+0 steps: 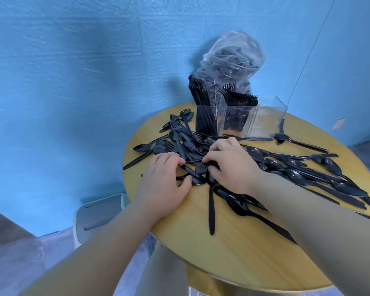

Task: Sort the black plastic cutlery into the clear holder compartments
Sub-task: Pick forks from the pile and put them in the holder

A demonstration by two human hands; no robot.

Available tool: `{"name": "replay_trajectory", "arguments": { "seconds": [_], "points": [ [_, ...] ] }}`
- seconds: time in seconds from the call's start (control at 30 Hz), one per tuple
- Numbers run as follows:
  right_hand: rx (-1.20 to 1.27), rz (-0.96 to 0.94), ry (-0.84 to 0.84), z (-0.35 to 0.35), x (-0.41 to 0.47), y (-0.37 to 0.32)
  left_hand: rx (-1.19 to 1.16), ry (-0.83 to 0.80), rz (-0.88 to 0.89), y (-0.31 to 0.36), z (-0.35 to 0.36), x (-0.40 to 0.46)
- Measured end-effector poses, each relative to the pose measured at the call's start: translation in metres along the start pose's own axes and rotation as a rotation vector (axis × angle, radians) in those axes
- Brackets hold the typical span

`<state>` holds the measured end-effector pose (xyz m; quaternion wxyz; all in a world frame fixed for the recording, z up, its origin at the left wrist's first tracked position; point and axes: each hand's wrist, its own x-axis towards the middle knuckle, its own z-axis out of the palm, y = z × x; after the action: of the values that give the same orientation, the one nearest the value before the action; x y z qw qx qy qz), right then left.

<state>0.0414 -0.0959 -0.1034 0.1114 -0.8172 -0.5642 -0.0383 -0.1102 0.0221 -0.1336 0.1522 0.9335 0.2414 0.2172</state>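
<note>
The left hand [165, 180] pinches a knife [191, 170] in the loose cutlery [276, 165] on the table [233, 242]. The right hand [231, 167] curls into the pile; what it holds is unclear. Behind, the holder [239, 118] has two compartments packed, the right one empty: roughly half remains.

The round, yellow wooden surface [233, 248] stands close to a blue wall. A big messy heap of black plastic forks, spoons and knives [286, 167] lies spread across it, from the left edge over to the right edge. One long black plastic knife [211, 210] lies by itself nearer the front. At the back stands a clear plastic holder with three boxes [241, 118]. Behind it sits a clear plastic bag full of black cutlery [235, 54].
</note>
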Motion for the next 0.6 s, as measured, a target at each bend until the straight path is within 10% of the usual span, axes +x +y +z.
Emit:
{"name": "replay_trajectory", "arguments": {
  "seconds": [0.6],
  "points": [
    [0.048,-0.073,0.001,0.0003,-0.0021,-0.0018,0.012,-0.037,0.017,0.003,-0.0024,0.0001]
  ]
}}
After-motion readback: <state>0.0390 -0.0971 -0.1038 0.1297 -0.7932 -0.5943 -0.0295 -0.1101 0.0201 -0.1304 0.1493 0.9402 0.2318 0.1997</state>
